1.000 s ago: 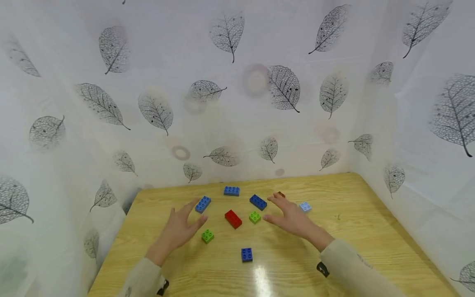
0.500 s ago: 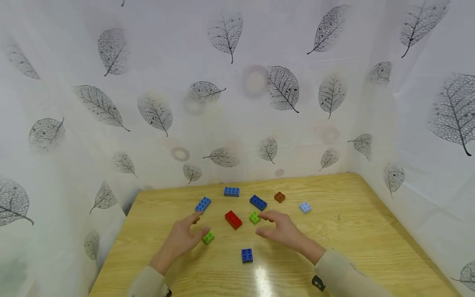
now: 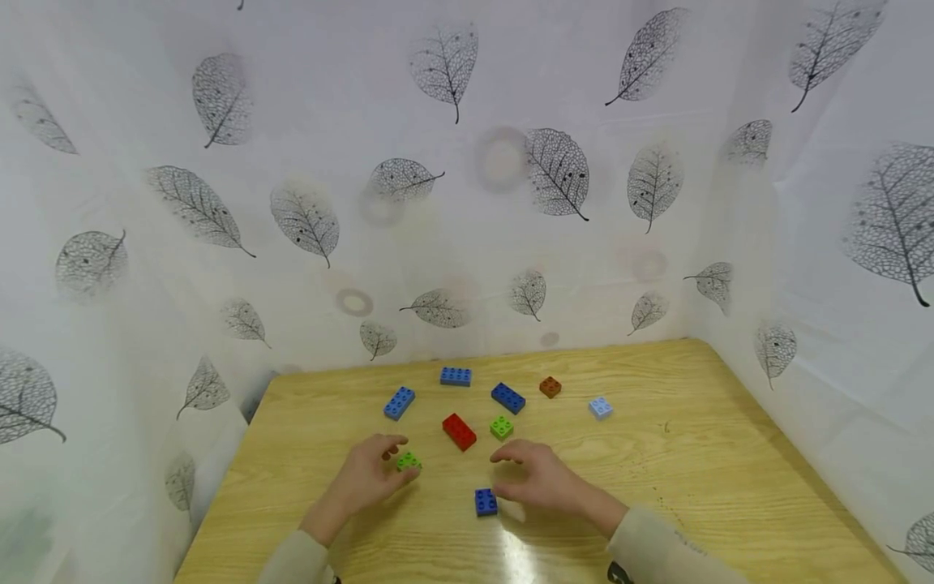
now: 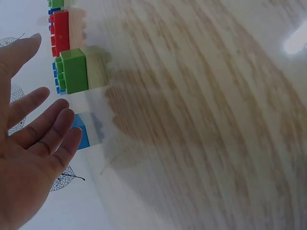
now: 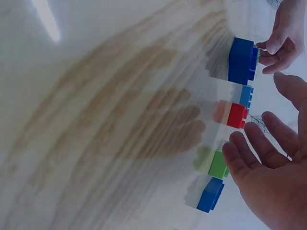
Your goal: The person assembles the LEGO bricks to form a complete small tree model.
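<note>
My left hand is beside a lime-green square brick, thumb and fingers spread apart around it. In the left wrist view that green brick stands beyond the fingers, and no contact shows. My right hand hovers by a dark-blue square brick, its thumb close to the brick's upper right corner. Whether the thumb touches it I cannot tell from the head view. In the right wrist view a gap separates this blue brick from the thumb. Neither hand holds anything.
Farther back on the wooden table lie a red brick, a second green brick, blue bricks, a brown brick and a pale-blue brick. A leaf-patterned curtain surrounds the table's back and sides.
Both hands have come nearer to me and lower. The right moved from near the brown brick to the dark-blue square one; the left drew in around the green brick. The bricks stay put.
</note>
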The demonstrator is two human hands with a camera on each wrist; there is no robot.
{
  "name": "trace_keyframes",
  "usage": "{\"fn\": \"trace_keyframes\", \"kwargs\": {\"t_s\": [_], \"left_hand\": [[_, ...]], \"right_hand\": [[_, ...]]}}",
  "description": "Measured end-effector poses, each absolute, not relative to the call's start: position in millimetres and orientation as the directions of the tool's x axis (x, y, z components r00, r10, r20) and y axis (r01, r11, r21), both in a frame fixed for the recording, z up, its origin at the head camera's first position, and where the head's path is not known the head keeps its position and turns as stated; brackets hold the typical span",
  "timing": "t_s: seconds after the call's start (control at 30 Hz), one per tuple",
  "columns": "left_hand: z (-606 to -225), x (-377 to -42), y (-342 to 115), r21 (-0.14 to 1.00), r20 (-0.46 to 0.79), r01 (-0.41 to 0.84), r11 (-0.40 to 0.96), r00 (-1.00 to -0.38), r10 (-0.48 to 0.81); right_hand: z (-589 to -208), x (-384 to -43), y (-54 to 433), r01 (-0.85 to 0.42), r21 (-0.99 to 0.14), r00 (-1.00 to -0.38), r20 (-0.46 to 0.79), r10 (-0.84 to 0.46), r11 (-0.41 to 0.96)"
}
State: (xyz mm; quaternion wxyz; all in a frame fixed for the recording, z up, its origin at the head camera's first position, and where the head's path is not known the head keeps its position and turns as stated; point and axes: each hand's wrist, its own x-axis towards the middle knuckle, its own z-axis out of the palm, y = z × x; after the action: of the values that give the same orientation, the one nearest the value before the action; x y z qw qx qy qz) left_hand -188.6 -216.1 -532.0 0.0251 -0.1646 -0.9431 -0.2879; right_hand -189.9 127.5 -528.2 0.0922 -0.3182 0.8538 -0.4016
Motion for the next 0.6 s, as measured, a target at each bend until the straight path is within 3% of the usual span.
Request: {"fn": "trace_keyframes", "kwargs": {"t_s": [0.27, 0.6], "left_hand": [[-536.1, -186.3, -219.2, 0.545, 0.117, 0.293, 0.786, -0.954, 0.275], [-539.5, -185.4, -222.2, 0.564, 0.090, 0.235, 0.792, -0.970, 0.224]], "right_hand": [[-536.5, -189.4, 126.2, -0.441, -0.739, -0.765, 0.012, -0.644, 0.510], [-540.0, -189.8, 128.8, -0.470, -0.721, -0.739, 0.005, -0.674, 0.509]]}}
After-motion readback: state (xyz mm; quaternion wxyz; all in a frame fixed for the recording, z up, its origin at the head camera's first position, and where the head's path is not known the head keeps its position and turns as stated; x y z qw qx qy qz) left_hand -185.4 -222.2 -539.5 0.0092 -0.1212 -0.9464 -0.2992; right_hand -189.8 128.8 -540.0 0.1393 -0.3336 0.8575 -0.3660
